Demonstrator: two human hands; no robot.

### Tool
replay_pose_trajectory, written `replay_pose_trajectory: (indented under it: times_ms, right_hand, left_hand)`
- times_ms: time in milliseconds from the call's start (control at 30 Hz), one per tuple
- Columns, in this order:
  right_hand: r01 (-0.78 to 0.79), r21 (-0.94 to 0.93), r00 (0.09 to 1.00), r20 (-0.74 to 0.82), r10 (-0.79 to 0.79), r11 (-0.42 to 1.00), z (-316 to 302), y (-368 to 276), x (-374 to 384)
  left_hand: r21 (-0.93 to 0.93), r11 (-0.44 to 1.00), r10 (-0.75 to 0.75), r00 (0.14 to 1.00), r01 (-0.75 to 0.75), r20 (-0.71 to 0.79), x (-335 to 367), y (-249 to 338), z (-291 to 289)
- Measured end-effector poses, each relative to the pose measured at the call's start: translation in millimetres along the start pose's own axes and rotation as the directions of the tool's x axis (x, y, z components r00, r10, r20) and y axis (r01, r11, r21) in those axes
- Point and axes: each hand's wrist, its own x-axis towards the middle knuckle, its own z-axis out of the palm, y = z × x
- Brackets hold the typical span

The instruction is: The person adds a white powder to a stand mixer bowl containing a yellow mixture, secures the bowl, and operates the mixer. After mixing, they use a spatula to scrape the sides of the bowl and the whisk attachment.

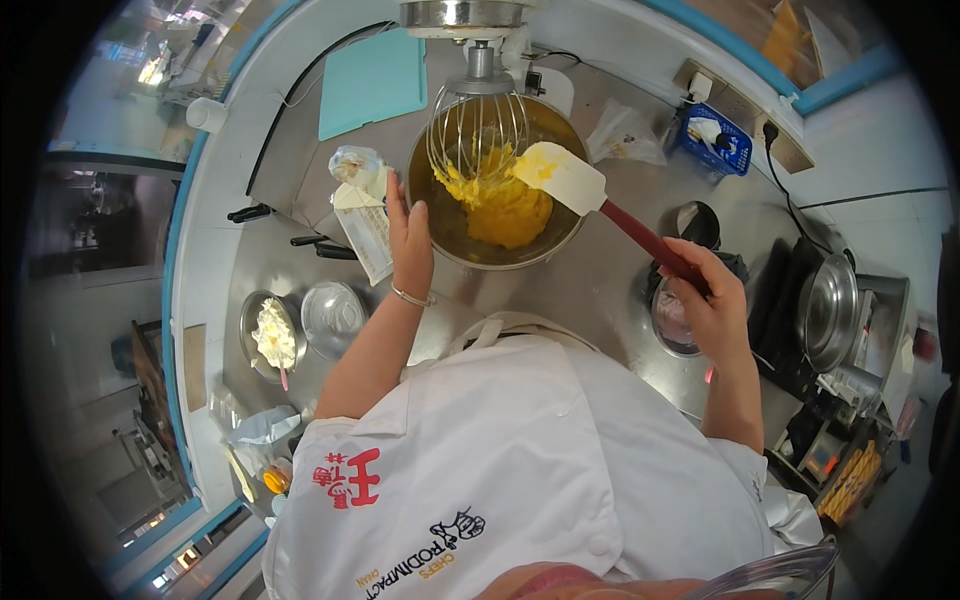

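My right hand [715, 295] is wrapped round the dark red handle of a spatula [572, 180]. Its broad white blade, smeared with yellow, reaches over the metal mixing bowl [480, 258] beside the whisk. A thick yellow mixture [510, 215] lies in the bowl. The wire whisk [480, 130] hangs from the mixer head [465, 15], with yellow mixture stuck to its lower wires. My left hand [408, 240] rests at the bowl's left side, fingers stretched out and holding nothing. Whether its palm presses on the bowl is hard to tell.
Left of the bowl lies a cream-coloured packet [365, 225]; farther left stand a bowl of pale cream [275, 340] and an empty metal bowl [334, 318]. A turquoise board [372, 85] leans at the back. Rightward are a blue basket [718, 138], a plastic bag [625, 135] and a metal pan [830, 312].
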Motion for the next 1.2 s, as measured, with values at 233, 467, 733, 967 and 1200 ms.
replay_pose_trajectory:
  times_ms: [233,467,733,967,1200]
  right_hand:
    - [-0.222,0.239,0.959,0.23,0.167,0.945,-8,27,-3]
    - [-0.127,0.259,0.978,0.196,0.076,0.958,5,24,-1]
    - [-0.044,0.169,0.993,0.116,0.024,0.985,12,21,2]
    - [-0.073,0.242,0.994,0.095,0.051,0.967,14,30,2]
    - [-0.066,0.259,0.992,0.121,0.035,0.964,16,29,2]
  left_hand:
    - [0.053,0.997,-0.047,0.999,0.049,-0.028,0,-13,-10]
    - [0.104,0.994,-0.029,0.999,0.031,-0.023,1,-6,-4]
    - [0.158,0.987,-0.025,1.0,0.023,0.013,6,-42,-20]
    - [0.13,0.991,-0.019,1.0,0.021,-0.015,3,-19,-10]
    - [0.029,0.999,-0.036,0.998,0.038,-0.051,-1,-2,0]
